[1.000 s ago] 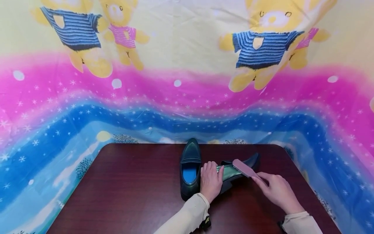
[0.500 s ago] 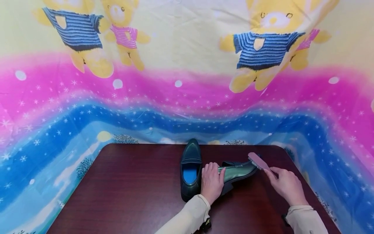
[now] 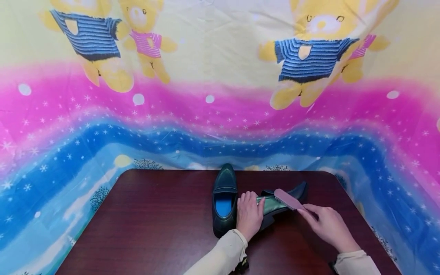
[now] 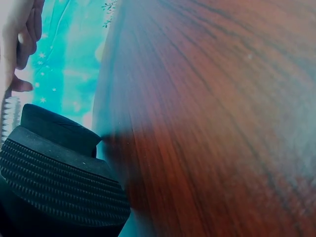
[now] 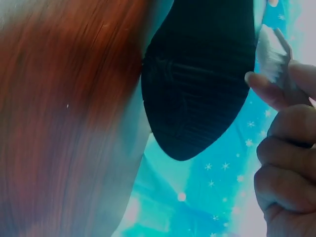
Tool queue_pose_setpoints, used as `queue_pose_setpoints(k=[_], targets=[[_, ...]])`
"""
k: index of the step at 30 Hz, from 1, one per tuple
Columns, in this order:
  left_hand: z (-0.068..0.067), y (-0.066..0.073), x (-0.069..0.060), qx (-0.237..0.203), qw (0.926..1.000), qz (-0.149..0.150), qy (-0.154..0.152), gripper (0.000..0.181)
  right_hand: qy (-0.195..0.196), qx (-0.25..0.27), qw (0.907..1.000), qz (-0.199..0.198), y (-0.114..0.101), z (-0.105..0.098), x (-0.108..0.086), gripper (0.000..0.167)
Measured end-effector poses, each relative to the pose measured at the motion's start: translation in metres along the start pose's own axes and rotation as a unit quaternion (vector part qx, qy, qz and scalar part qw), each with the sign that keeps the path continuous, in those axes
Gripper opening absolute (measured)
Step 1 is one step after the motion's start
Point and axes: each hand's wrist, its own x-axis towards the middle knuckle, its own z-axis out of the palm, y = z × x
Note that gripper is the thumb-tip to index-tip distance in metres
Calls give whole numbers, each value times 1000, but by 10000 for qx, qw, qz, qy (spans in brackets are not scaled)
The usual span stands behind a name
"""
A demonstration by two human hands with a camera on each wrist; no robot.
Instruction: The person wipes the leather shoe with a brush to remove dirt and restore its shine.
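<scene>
With my left hand I grip the tilted shoe by its heel end, toe pointing far right, presumably to steady it. My right hand holds the pink brush by its handle, bristles facing the upper, apparently for brushing. The upright shoe stands on the table, just left.

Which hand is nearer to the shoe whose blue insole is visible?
Left. The left hand is close beside the blue-insole shoe, holding the other shoe; the right hand is farther right, holding the brush.
</scene>
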Motion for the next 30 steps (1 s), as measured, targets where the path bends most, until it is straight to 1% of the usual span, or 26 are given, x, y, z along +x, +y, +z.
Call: queue_pose_setpoints(k=[5, 10, 13, 16, 19, 22, 26, 30], targets=[[0, -1, -2, 50, 10000, 15, 78, 28, 57, -110, 9998, 133, 7, 0, 5, 42], [2, 0, -5, 151, 9995, 206, 171, 29, 116, -235, 9988, 413, 21, -6, 9, 47], [3, 1, -4, 209, 9991, 291, 217, 29, 227, -302, 9982, 476, 28, -8, 12, 49], [3, 2, -3, 236, 9990, 315, 218, 29, 258, -125, 9988, 386, 29, -6, 12, 47], [2, 2, -3, 253, 9990, 285, 213, 29, 270, 236, 9993, 97, 25, -2, 9, 41], [1, 2, -3, 278, 9992, 241, 177, 28, 148, 550, 9983, -154, 19, 1, 6, 35], [1, 2, -2, 304, 9993, 170, 98, 28, 20, 354, 9992, -161, 16, 1, 4, 35], [2, 3, -1, 306, 9993, 169, 111, 28, 75, -33, 9999, 86, 22, -2, 8, 41]])
